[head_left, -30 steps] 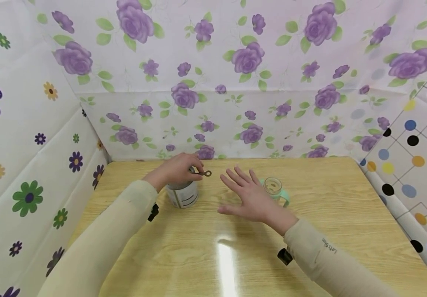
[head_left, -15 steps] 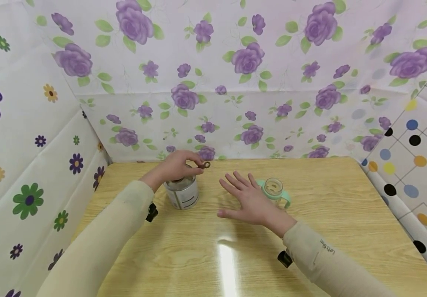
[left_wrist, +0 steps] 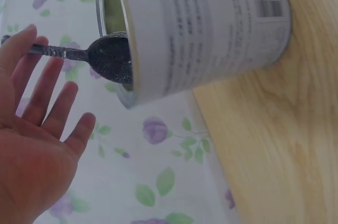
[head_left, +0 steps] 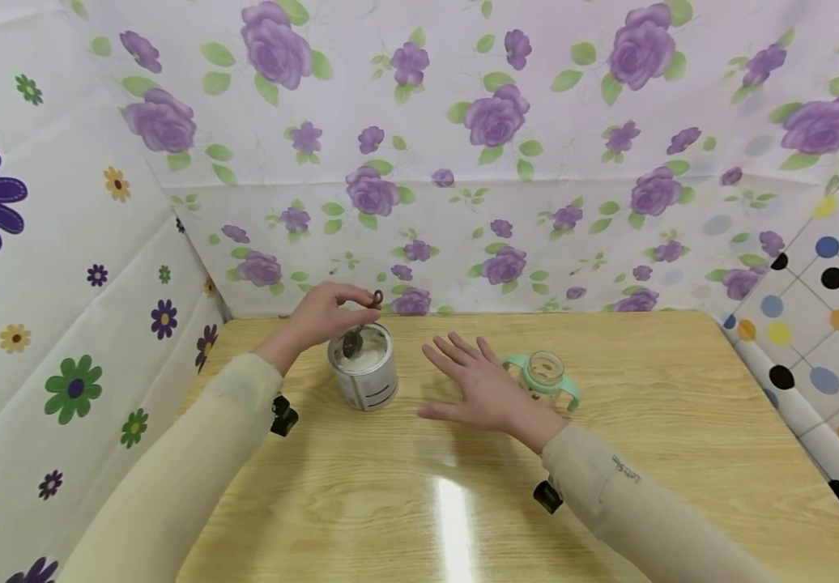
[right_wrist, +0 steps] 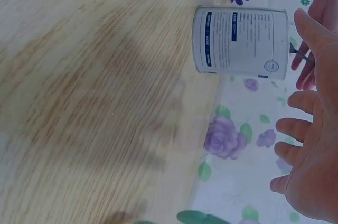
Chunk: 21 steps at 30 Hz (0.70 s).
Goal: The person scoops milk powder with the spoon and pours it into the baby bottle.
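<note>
Pinched by its handle end between thumb and finger of my left hand (head_left: 325, 314) is a dark spoon (head_left: 352, 343). Its bowl, specked with pale powder, dips into the mouth of a white-labelled tin can (head_left: 370, 385), as the left wrist view shows from the side. White powder (head_left: 372, 353) lies inside the open can, which stands upright on the table. My right hand (head_left: 479, 395) is spread with straight fingers and thumb over the table, between the can and a clear sippy cup (head_left: 545, 369) with mint-green handles. It holds nothing.
The wooden table (head_left: 653, 421) ends at a purple-flowered cloth (head_left: 449, 243) hung behind it. Patterned cloths also stand along the left and right sides. The lidless cup stands close behind my right wrist.
My left hand has lifted and drawn back to the left with the spoon, so the can's mouth and powder now show. My right hand stays spread in nearly the same place.
</note>
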Motion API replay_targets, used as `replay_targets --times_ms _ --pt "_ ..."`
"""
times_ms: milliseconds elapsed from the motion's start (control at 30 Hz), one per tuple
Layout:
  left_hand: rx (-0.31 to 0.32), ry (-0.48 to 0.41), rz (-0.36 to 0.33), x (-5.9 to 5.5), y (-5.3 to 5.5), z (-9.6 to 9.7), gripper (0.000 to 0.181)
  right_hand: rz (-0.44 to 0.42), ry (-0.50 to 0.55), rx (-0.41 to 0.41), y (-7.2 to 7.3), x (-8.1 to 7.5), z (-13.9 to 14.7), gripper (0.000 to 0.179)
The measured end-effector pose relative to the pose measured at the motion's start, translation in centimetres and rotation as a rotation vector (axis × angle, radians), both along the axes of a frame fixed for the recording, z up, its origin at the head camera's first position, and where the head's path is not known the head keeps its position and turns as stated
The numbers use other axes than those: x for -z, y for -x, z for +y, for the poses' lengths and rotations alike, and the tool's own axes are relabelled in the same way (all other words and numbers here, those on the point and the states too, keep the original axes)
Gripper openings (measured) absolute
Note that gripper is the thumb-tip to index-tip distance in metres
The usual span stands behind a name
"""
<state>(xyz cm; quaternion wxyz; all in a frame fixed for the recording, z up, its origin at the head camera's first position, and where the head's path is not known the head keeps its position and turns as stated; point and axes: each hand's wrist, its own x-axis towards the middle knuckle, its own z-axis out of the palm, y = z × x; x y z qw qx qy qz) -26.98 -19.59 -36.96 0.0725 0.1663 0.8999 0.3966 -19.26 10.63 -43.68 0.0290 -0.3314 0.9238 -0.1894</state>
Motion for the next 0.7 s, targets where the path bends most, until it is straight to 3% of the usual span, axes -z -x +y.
replay_targets --times_ms 367,700 --pt "-0.235 -0.21 0.007 1.5 -2.0 -2.3 0.038 -0.002 -0.005 -0.022 1.2 -0.5 -2.3 0.097" --pt "-0.495 -0.4 0.099 1.8 -4.7 -0.8 0.031 -0.062 -0.003 -0.032 1.8 -0.9 -3.9 0.097"
